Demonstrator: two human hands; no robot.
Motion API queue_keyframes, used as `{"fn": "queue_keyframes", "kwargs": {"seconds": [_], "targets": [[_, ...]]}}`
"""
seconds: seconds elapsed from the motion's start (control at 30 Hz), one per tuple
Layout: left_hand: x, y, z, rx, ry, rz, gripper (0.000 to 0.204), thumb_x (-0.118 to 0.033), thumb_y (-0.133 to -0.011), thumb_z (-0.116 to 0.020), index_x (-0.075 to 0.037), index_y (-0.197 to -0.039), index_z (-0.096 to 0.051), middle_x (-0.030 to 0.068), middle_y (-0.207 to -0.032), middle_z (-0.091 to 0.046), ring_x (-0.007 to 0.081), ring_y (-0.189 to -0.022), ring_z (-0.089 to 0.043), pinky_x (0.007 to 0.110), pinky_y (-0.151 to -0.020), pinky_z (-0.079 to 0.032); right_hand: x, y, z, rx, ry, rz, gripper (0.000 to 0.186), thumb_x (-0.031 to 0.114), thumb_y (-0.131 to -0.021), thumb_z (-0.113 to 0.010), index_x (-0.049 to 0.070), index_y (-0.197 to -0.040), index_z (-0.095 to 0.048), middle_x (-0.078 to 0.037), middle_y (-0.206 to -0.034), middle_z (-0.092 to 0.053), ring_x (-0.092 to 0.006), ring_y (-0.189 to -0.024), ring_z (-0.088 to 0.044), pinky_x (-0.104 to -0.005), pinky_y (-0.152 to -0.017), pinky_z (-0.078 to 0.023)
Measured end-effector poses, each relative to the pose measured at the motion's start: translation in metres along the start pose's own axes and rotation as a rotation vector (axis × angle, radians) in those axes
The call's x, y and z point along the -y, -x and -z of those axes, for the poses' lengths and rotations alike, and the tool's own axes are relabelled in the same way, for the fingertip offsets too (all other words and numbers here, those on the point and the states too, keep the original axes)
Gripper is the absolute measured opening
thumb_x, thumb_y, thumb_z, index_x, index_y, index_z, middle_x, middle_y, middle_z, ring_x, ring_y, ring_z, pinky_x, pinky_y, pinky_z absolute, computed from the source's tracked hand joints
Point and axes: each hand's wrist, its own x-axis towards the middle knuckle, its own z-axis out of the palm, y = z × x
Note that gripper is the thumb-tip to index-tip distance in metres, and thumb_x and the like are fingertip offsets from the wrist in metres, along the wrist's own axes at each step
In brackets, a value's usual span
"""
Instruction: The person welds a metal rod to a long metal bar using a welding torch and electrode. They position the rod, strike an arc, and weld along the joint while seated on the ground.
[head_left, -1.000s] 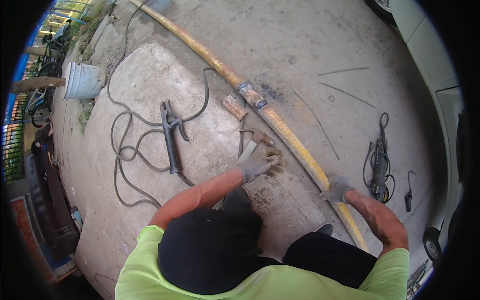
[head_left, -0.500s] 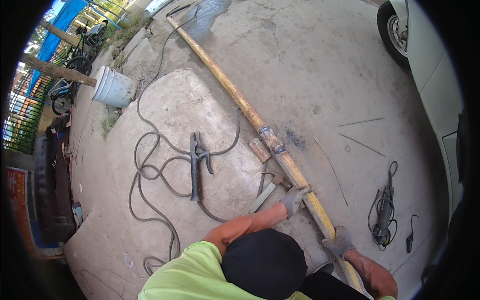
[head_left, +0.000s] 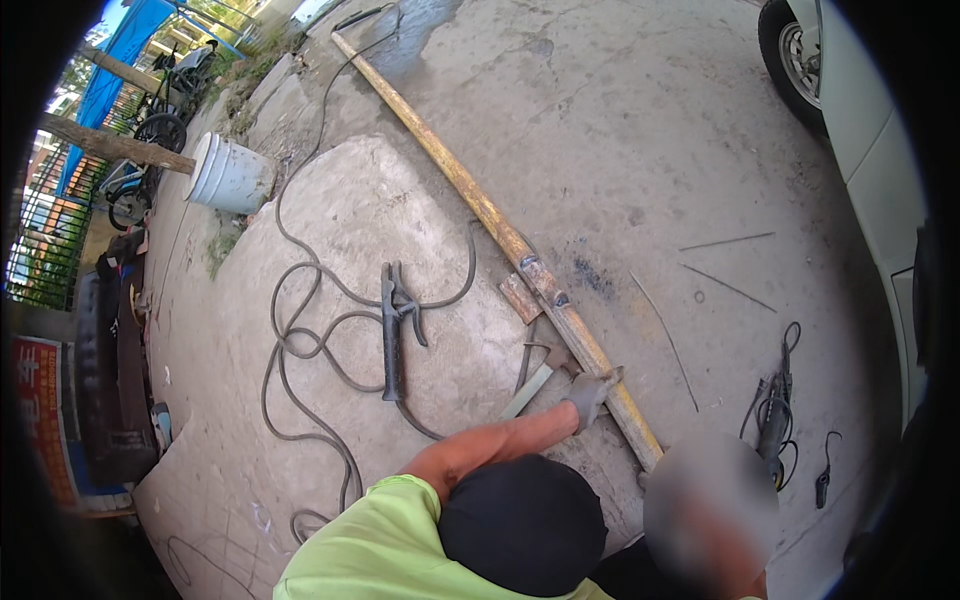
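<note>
A long yellow, rusty metal pipe (head_left: 460, 180) lies diagonally across the concrete, with dark weld marks partway along it. My left hand (head_left: 588, 396), in a grey glove, is closed around the pipe just below those welds. A round blurred patch (head_left: 710, 510) at the lower right covers my right hand and the near end of the pipe, so its fingers cannot be made out. Beside my left hand lies a hammer (head_left: 530, 388) with a pale handle. A short rusty metal piece (head_left: 520, 298) sits against the pipe. To the left rests a black welding electrode holder (head_left: 391, 335).
Welding cable (head_left: 285, 345) loops over the ground on the left. Thin rods (head_left: 728, 287), an angle grinder (head_left: 773, 430) and a small hooked tool (head_left: 823, 475) lie to the right. A white bucket (head_left: 232, 175) stands upper left; a vehicle wheel (head_left: 793, 62) is upper right.
My right hand, earlier seen gripping the pipe's near end in its glove, is now hidden by the blurred patch. My left hand has stayed nearly in place on the pipe.
</note>
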Motion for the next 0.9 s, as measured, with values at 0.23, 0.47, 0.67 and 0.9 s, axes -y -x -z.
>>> {"fn": "queue_keyframes", "kwargs": {"seconds": [0.23,0.47,0.67,0.9], "targets": [[0.001,-0.029,0.012,0.105,0.039,0.117,0.05,-0.039,-0.099,-0.081,-0.015,-0.141,-0.071,0.0062,-0.134,-0.07,0.0254,-0.115,-0.067,0.047,-0.096,-0.056,-0.007,-0.013,0.015,0.08,0.013,0.082,0.072,0.03,-0.073,-0.089,0.001,-0.134,-0.064,-0.025,-0.114,-0.075,-0.0368,-0.107,-0.074,-0.0443,-0.097,-0.057],[-0.012,-0.023,-0.01,0.059,-0.14,0.069,0.042,-0.033,-0.101,-0.079,-0.013,-0.137,-0.07,0.0058,-0.134,-0.069,0.0233,-0.118,-0.066,0.045,-0.093,-0.06,-0.037,-0.028,0.024,0.123,-0.004,0.136,0.082,0.034,-0.071,-0.093,-0.003,-0.139,-0.063,-0.023,-0.12,-0.075,-0.0298,-0.109,-0.073,-0.0409,-0.099,-0.056],[-0.016,-0.012,-0.007,0.065,-0.139,0.086,0.046,-0.037,-0.098,-0.083,-0.016,-0.136,-0.069,0.0036,-0.136,-0.068,0.0224,-0.121,-0.063,0.045,-0.092,-0.059,-0.025,-0.021,0.026,0.12,-0.003,0.074,0.084,0.035,-0.072,-0.093,-0.002,-0.14,-0.063,-0.025,-0.123,-0.074,-0.0326,-0.113,-0.072,-0.0418,-0.102,-0.055],[-0.019,-0.015,-0.005,0.014,-0.165,0.082,0.051,-0.039,-0.098,-0.082,-0.013,-0.14,-0.068,0.0064,-0.145,-0.064,0.0231,-0.123,-0.063,0.044,-0.097,-0.06,-0.005,-0.013,0.028,0.025,0.126,0.191,0.076,0.034,-0.075,-0.089,0.0,-0.138,-0.064,-0.03,-0.123,-0.07,-0.0431,-0.116,-0.068,-0.0463,-0.104,-0.054]]}}
